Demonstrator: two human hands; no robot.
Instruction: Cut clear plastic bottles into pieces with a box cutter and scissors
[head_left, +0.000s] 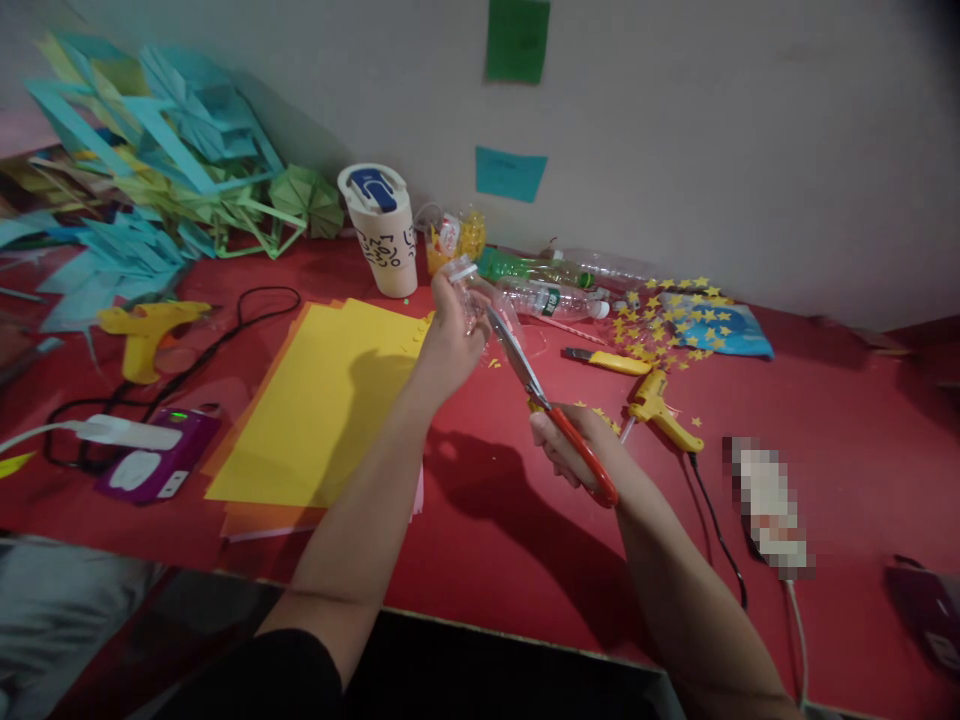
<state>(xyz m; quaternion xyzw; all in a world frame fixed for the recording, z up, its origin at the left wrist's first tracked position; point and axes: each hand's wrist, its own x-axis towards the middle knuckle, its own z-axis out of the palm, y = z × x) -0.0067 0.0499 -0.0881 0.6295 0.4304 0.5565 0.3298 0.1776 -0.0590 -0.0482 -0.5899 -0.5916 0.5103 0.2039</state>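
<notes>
My left hand is closed around a clear plastic bottle piece, its narrow neck pointing up and away. In my right hand are red-handled scissors, their blades angled up and left to the bottle piece. The blade tips are close to the plastic; whether they touch it I cannot tell. Below and behind the hands lies a stack of yellow paper. Just beyond, a clear bottle with a white cap rests on its side.
On the red table are a yellow glue gun, a yellow utility knife and scattered yellow stars. Further left stand a white tumbler, another glue gun, a purple power strip and folded blue paper shapes.
</notes>
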